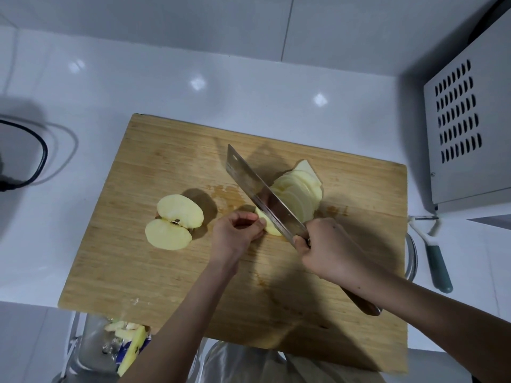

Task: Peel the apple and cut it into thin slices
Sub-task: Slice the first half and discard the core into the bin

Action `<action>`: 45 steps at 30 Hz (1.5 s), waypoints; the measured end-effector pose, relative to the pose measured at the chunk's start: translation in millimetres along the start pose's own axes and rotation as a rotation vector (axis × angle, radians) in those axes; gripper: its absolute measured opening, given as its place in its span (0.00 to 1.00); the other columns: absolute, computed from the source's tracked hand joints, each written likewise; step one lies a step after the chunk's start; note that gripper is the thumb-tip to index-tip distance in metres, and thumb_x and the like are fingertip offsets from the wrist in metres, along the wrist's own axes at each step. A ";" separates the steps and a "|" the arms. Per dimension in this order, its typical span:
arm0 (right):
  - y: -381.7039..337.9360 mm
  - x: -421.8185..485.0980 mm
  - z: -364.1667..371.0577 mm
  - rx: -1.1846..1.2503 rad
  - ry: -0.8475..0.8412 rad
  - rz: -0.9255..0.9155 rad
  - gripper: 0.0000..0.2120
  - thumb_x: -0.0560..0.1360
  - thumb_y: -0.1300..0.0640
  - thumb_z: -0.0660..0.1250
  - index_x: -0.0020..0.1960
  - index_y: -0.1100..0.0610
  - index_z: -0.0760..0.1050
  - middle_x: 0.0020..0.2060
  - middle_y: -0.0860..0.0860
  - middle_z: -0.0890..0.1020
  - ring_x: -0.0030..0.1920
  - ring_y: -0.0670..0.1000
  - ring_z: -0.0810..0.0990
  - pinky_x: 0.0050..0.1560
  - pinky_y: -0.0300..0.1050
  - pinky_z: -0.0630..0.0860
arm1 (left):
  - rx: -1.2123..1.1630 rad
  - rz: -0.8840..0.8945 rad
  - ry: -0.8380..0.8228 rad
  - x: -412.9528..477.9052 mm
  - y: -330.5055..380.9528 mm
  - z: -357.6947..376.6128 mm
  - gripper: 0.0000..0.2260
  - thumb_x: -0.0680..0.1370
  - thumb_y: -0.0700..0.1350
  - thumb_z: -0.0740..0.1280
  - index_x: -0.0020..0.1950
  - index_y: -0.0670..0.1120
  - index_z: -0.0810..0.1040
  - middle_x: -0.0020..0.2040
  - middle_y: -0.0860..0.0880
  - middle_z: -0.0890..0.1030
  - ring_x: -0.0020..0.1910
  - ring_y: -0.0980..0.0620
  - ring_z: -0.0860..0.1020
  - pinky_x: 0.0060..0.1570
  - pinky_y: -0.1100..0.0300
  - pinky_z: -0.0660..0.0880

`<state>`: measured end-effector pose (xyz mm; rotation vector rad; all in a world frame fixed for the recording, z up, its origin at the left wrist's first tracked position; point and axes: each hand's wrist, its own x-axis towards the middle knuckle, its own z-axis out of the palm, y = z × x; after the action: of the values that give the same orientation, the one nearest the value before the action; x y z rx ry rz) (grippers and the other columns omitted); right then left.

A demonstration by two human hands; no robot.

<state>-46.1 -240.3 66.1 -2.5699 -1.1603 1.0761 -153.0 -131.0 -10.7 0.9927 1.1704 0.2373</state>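
On the wooden cutting board (166, 272) a peeled apple half (174, 221) lies cut face up at the left, its core showing. My left hand (235, 233) holds with curled fingers a small remaining apple piece (269, 225) at the board's middle. My right hand (329, 250) grips the wooden handle of a cleaver (257, 189), whose blade stands against that piece. A fan of thin slices (298, 189) lies just right of the blade.
A peeler (435, 255) with a teal handle lies on the white counter right of the board, below a grey vented appliance (467, 134). A black cable (33, 161) curls at the left. Apple peels (130, 344) sit in a bin under the board's front edge.
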 end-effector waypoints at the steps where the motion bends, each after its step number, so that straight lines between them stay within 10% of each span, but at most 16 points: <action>1: -0.1 0.6 -0.2 0.006 -0.004 0.003 0.10 0.79 0.56 0.59 0.38 0.54 0.68 0.30 0.46 0.70 0.27 0.40 0.69 0.26 0.30 0.60 | 0.004 0.001 0.000 0.5 0.2 0.0 0.05 0.71 0.34 0.73 0.44 0.38 0.79 0.41 0.43 0.82 0.41 0.49 0.82 0.47 0.56 0.81; 45: 0.8 0.2 12.8 -0.002 -0.046 0.033 0.10 0.78 0.56 0.59 0.38 0.56 0.69 0.29 0.48 0.73 0.27 0.43 0.72 0.25 0.34 0.65 | 0.203 0.098 0.053 3.3 -8.8 -1.0 0.05 0.70 0.36 0.74 0.38 0.45 0.82 0.38 0.46 0.84 0.42 0.46 0.83 0.48 0.48 0.81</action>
<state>-53.8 -242.9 56.3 -2.5872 -1.1339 1.1480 -155.3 -133.5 -19.5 1.2307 1.2122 0.2267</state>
